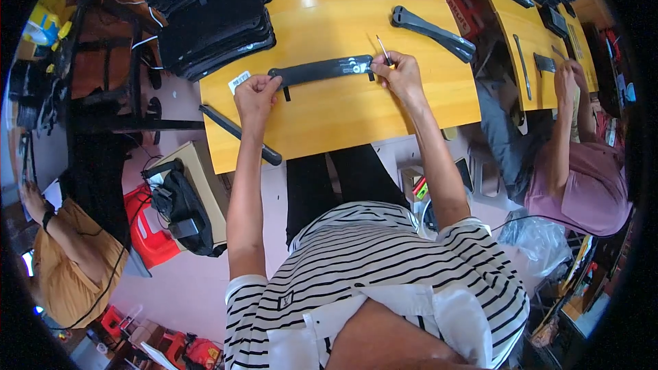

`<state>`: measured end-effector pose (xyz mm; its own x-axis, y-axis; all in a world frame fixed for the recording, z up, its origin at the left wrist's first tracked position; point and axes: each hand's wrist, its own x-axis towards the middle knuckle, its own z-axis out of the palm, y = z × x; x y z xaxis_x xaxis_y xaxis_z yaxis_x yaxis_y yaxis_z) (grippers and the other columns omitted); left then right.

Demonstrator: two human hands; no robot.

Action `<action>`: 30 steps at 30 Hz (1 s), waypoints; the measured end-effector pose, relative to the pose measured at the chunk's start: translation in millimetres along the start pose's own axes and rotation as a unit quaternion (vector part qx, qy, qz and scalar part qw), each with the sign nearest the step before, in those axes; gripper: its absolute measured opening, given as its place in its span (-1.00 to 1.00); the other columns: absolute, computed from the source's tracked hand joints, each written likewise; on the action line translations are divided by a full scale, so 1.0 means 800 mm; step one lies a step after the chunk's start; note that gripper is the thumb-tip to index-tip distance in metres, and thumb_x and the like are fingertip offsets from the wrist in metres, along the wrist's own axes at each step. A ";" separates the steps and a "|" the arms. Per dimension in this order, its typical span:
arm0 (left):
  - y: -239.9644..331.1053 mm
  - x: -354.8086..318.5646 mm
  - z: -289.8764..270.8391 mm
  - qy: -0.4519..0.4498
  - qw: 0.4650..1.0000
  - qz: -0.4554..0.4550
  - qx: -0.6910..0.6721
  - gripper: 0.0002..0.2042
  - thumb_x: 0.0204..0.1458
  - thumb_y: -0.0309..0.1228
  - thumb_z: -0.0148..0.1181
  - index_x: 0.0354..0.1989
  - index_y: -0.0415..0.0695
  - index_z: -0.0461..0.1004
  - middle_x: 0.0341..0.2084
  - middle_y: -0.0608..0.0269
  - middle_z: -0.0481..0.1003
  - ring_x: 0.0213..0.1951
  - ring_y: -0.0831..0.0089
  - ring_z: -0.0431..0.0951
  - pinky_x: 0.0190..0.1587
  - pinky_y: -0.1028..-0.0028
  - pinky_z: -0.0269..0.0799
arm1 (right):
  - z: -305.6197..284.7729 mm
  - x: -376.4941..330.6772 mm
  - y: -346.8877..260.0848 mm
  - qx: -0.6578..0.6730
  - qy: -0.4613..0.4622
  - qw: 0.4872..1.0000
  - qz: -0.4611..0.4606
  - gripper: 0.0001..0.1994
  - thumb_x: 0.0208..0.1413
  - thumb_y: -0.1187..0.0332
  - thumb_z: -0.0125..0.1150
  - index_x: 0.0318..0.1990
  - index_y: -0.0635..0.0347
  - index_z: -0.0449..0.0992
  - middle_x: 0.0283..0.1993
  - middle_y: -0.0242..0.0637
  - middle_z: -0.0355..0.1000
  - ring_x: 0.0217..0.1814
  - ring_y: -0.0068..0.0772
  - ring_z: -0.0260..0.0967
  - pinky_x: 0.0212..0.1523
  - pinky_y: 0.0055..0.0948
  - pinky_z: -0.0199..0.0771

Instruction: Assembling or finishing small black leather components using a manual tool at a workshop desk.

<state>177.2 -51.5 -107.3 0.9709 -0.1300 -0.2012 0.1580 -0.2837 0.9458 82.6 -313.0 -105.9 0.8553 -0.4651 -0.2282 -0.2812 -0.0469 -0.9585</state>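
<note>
A long black strip-shaped part (319, 71) with rounded ends and two short tabs on its near side lies level above the yellow table (329, 123). My left hand (256, 97) pinches its left end between thumb and fingers. At the other end, my right hand (401, 75) grips the strip near a shiny patch with pale marks. A thin pointed tool with a dark handle (385, 55) also sticks up from the right hand's fingers; its exact kind cannot be made out. Beside my left hand, a white label (240, 81) shows at the table's edge.
Tall stacks of black flat pieces (216, 38) stand at the back left. Loose black strips lie at the left edge (240, 134) and back right (435, 33). A person in pink (579, 178) works at another table; a person in orange (75, 260) is at left.
</note>
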 end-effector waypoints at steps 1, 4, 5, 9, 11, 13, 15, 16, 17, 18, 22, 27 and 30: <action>-0.001 0.001 0.001 0.002 1.000 0.005 0.000 -0.87 -0.13 -0.48 0.27 -0.50 -0.28 0.47 -0.72 0.36 0.40 -0.73 0.68 0.29 -0.68 0.67 0.15 | 0.001 0.002 -0.001 -0.009 0.005 1.000 -0.001 -0.95 -0.10 0.52 0.22 -0.46 0.26 0.47 -0.63 -0.46 0.30 -0.70 -0.72 0.15 -0.72 -0.71 0.12; -0.002 -0.003 0.002 0.003 1.000 -0.004 -0.024 -0.88 -0.12 -0.49 0.26 -0.52 -0.28 0.47 -0.71 0.35 0.41 -0.73 0.66 0.30 -0.69 0.67 0.15 | 0.005 -0.005 -0.005 -0.009 0.029 1.000 0.000 -0.95 -0.11 0.53 0.23 -0.47 0.28 0.48 -0.63 -0.45 0.31 -0.71 -0.71 0.14 -0.72 -0.70 0.13; 0.001 -0.003 0.003 0.004 1.000 0.001 -0.025 -0.88 -0.12 -0.49 0.26 -0.52 -0.28 0.47 -0.71 0.35 0.41 -0.73 0.66 0.30 -0.69 0.67 0.15 | 0.003 -0.002 -0.001 -0.008 0.029 1.000 -0.005 -0.95 -0.11 0.53 0.23 -0.47 0.28 0.48 -0.63 -0.45 0.31 -0.71 -0.71 0.14 -0.72 -0.70 0.13; 0.007 -0.006 0.006 0.012 1.000 -0.015 0.004 -0.89 -0.12 -0.49 0.25 -0.52 -0.28 0.48 -0.71 0.33 0.42 -0.74 0.65 0.30 -0.69 0.67 0.17 | 0.001 0.000 0.006 -0.020 0.050 0.999 -0.003 -0.93 -0.16 0.51 0.26 -0.48 0.30 0.51 -0.62 -0.39 0.39 -0.70 -0.64 0.26 -0.71 -0.62 0.26; 0.002 -0.006 0.006 0.009 1.000 -0.022 0.017 -0.89 -0.12 -0.48 0.25 -0.51 -0.28 0.49 -0.71 0.33 0.42 -0.74 0.65 0.31 -0.68 0.67 0.19 | 0.001 -0.002 0.006 -0.013 0.055 0.998 -0.004 -0.93 -0.16 0.52 0.26 -0.48 0.30 0.51 -0.63 -0.39 0.39 -0.69 -0.65 0.27 -0.70 -0.63 0.26; 0.000 -0.004 0.004 0.017 0.999 -0.027 0.012 -0.89 -0.12 -0.48 0.25 -0.50 -0.27 0.49 -0.71 0.33 0.42 -0.74 0.66 0.31 -0.68 0.67 0.20 | 0.003 -0.002 0.004 -0.004 0.051 0.999 -0.008 -0.93 -0.15 0.52 0.26 -0.47 0.30 0.51 -0.63 -0.39 0.39 -0.69 -0.65 0.27 -0.70 -0.63 0.25; -0.001 -0.004 0.005 0.024 0.999 -0.034 0.007 -0.89 -0.12 -0.48 0.25 -0.50 -0.27 0.50 -0.71 0.33 0.42 -0.74 0.66 0.32 -0.68 0.67 0.21 | 0.003 -0.002 0.004 0.003 0.047 0.999 -0.010 -0.93 -0.15 0.52 0.26 -0.46 0.30 0.51 -0.63 -0.38 0.39 -0.70 -0.65 0.27 -0.70 -0.63 0.25; 0.000 -0.004 0.006 0.026 0.999 -0.033 0.010 -0.89 -0.11 -0.47 0.25 -0.49 -0.27 0.50 -0.71 0.33 0.42 -0.74 0.66 0.32 -0.68 0.67 0.22 | 0.003 -0.002 0.005 0.003 0.040 0.999 -0.011 -0.94 -0.12 0.54 0.24 -0.44 0.32 0.50 -0.62 -0.40 0.36 -0.70 -0.68 0.21 -0.71 -0.66 0.19; 0.002 -0.004 0.006 0.027 0.999 -0.033 0.012 -0.88 -0.11 -0.46 0.25 -0.48 -0.26 0.50 -0.71 0.33 0.42 -0.74 0.65 0.33 -0.68 0.67 0.23 | 0.002 -0.003 0.005 0.003 0.032 0.999 -0.012 -0.94 -0.10 0.57 0.22 -0.41 0.33 0.49 -0.60 -0.42 0.34 -0.70 -0.70 0.15 -0.72 -0.70 0.13; 0.002 -0.004 0.006 0.027 0.999 -0.035 0.012 -0.88 -0.11 -0.46 0.25 -0.48 -0.26 0.50 -0.71 0.33 0.42 -0.74 0.65 0.33 -0.68 0.67 0.23 | 0.002 -0.002 0.007 0.002 0.032 0.999 -0.011 -0.94 -0.10 0.57 0.22 -0.41 0.33 0.49 -0.60 -0.42 0.34 -0.70 -0.70 0.15 -0.72 -0.70 0.13; 0.001 -0.002 0.005 0.018 1.000 -0.020 0.017 -0.86 -0.10 -0.43 0.25 -0.47 -0.27 0.50 -0.70 0.33 0.43 -0.73 0.65 0.33 -0.68 0.67 0.22 | 0.003 0.000 0.012 0.021 0.033 0.999 -0.018 -0.93 -0.09 0.58 0.21 -0.40 0.34 0.50 -0.60 -0.42 0.35 -0.71 -0.71 0.14 -0.71 -0.70 0.12; -0.002 -0.002 0.004 0.011 1.000 -0.007 0.007 -0.86 -0.11 -0.43 0.25 -0.48 -0.27 0.50 -0.69 0.33 0.44 -0.73 0.65 0.33 -0.68 0.67 0.22 | 0.005 -0.002 0.010 0.030 0.044 0.998 -0.022 -0.94 -0.09 0.59 0.19 -0.40 0.34 0.50 -0.60 -0.42 0.35 -0.72 -0.70 0.13 -0.72 -0.69 0.11; 0.001 -0.002 0.005 0.011 1.000 -0.014 0.016 -0.86 -0.11 -0.43 0.25 -0.47 -0.27 0.50 -0.68 0.32 0.44 -0.73 0.65 0.33 -0.68 0.67 0.22 | 0.006 -0.003 0.007 0.008 0.056 0.998 -0.022 -0.93 -0.10 0.58 0.21 -0.40 0.34 0.50 -0.61 -0.41 0.35 -0.72 -0.70 0.13 -0.73 -0.69 0.11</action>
<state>175.0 -55.0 -107.2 0.9699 -0.0997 -0.2220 0.1804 -0.3175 0.9310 81.3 -307.8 -111.3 0.8127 -0.5582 -0.1670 -0.2376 -0.0557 -0.9698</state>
